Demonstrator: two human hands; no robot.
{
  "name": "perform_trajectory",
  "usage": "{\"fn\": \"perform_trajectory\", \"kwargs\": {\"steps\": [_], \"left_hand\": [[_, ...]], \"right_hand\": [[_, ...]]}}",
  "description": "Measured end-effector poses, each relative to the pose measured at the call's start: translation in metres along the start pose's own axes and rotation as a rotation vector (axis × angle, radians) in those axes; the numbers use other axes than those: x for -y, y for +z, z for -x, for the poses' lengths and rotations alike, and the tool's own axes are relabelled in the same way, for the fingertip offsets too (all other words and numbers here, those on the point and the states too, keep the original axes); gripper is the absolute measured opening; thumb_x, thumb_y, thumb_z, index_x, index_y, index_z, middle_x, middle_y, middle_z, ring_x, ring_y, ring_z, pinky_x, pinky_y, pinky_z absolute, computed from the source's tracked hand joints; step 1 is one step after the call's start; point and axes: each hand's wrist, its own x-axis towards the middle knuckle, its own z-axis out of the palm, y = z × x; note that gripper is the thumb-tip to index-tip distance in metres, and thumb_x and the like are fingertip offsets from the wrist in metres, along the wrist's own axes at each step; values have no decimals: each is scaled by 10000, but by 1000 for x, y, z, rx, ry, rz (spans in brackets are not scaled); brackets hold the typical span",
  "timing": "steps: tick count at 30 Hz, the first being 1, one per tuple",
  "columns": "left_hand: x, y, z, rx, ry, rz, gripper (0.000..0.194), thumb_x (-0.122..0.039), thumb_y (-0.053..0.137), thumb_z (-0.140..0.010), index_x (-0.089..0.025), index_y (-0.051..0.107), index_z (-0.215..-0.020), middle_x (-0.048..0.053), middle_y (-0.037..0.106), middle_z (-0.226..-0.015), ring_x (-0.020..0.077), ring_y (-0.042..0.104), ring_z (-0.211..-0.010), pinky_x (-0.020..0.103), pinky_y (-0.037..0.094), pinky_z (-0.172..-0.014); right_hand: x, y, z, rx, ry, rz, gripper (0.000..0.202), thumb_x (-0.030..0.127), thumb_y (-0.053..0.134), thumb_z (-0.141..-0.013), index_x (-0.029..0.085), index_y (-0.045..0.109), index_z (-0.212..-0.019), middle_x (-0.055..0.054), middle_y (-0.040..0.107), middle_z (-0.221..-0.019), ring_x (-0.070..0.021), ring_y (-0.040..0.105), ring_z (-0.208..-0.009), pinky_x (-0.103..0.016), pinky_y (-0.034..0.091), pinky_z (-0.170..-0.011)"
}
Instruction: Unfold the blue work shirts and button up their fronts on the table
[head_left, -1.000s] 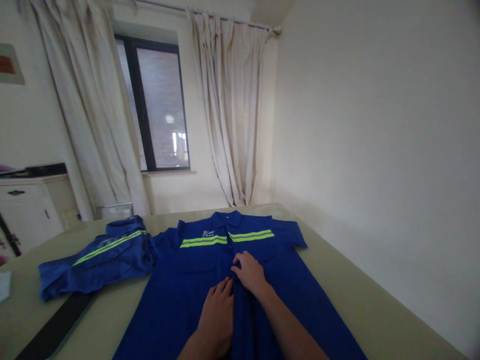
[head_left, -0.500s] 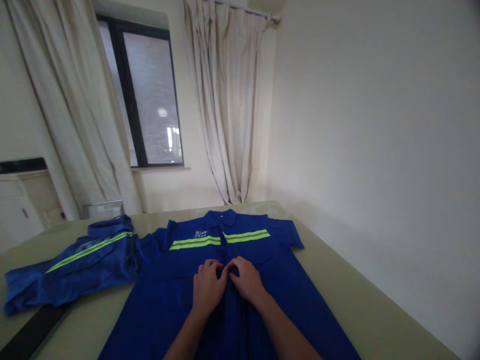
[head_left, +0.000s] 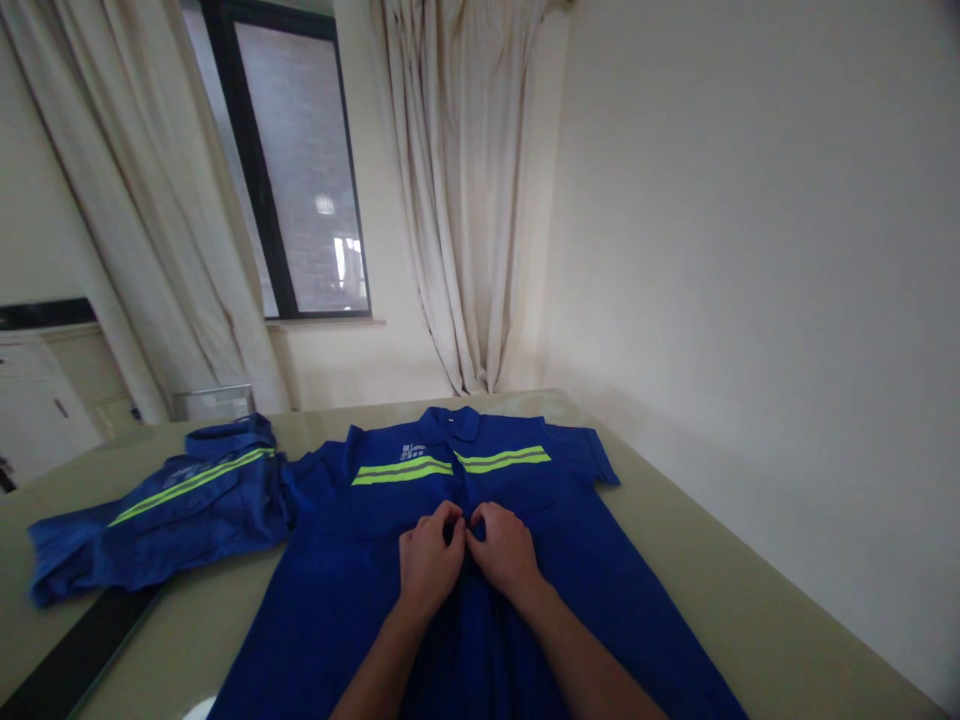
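A blue short-sleeved work shirt (head_left: 330, 590) lies spread out face up, collar at the far end, with yellow-green reflective bands across its chest and white print above one band. My left hand (head_left: 433, 555) and my right hand (head_left: 504, 550) meet at the shirt's front opening, just below the bands. Both hands pinch the placket edges between thumb and fingers, the fingertips almost touching. Any button between them is too small or hidden to make out.
The shirt lies on a pale green tabletop (head_left: 712, 560). To the left is a second blue garment (head_left: 187, 520) with a reflective band, partly over a dark flat strip (head_left: 90, 650). A wall (head_left: 750, 250) runs along the right; curtains (head_left: 465, 200) and a window (head_left: 300, 170) are behind.
The view has tilted down and shifted slightly. Both hands stay pinched at the shirt front, their fingertips a little repositioned; the shirt lies as before.
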Motion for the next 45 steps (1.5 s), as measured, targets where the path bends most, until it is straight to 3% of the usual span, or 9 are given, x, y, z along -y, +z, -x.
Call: {"fn": "perform_trajectory", "kwargs": {"steps": [3,7,12,15,20,23,30,38,45], "left_hand": [[-1,0,0,-9,11,11,152,-285,490,-983,-305,633,-1031,-38,757,-1020,172,671,-1016,309,374,-862],[-3,1,2,-14,16,19,165,-287,467,-997,-301,616,-1067,-24,757,-1026,189,668,-1034,352,356,-895],[-7,1,8,-119,105,-26,189,-250,450,-1005,-300,627,-1052,-21,750,-997,209,657,-1021,426,322,-960],[-6,2,9,-163,182,-18,188,-222,455,-995,-272,635,-1015,3,741,-992,217,648,-1002,394,359,-929],[1,6,5,-142,219,109,178,-209,457,-984,-251,630,-999,23,726,-989,222,651,-957,349,409,-860],[4,8,3,-145,202,184,162,-221,465,-980,-253,624,-987,20,724,-986,223,664,-959,345,422,-857],[10,11,-1,-130,124,264,157,-273,466,-980,-258,622,-970,10,733,-934,210,698,-872,318,459,-766],[10,14,-1,-121,168,360,182,-316,484,-959,-241,649,-941,43,715,-1018,218,683,-974,339,507,-865],[19,21,-7,-118,173,414,307,-272,395,-980,-221,697,-1006,62,757,-1025,211,709,-981,349,544,-909]], "right_hand": [[1,-2,0,12,8,-12,183,362,571,-934,248,713,-941,-29,748,-1001,-209,687,-937,-277,406,-723],[2,-5,-4,43,129,-91,210,393,589,-914,260,749,-934,-35,770,-994,-228,696,-959,-283,413,-727],[6,-8,-7,75,264,-168,194,381,604,-882,272,763,-901,-38,777,-950,-239,707,-925,-291,409,-692],[10,-10,-6,91,332,-169,211,394,585,-890,283,764,-906,-42,777,-934,-251,711,-904,-305,412,-685],[14,-10,-4,77,364,-195,201,393,589,-886,290,761,-897,-38,777,-946,-259,709,-933,-311,416,-701],[9,-7,-3,52,320,-239,207,379,581,-902,280,762,-891,-31,774,-908,-233,707,-875,-297,412,-690],[-8,1,-2,18,47,-326,104,280,672,-836,237,756,-882,-5,746,-816,-184,661,-754,-258,411,-671],[-3,-3,3,-67,55,-253,136,246,601,-912,224,735,-917,-25,763,-964,-186,688,-882,-252,419,-737],[-7,-1,-2,-42,53,-240,176,346,623,-943,225,728,-869,-12,760,-903,-182,686,-843,-246,424,-732]]}}
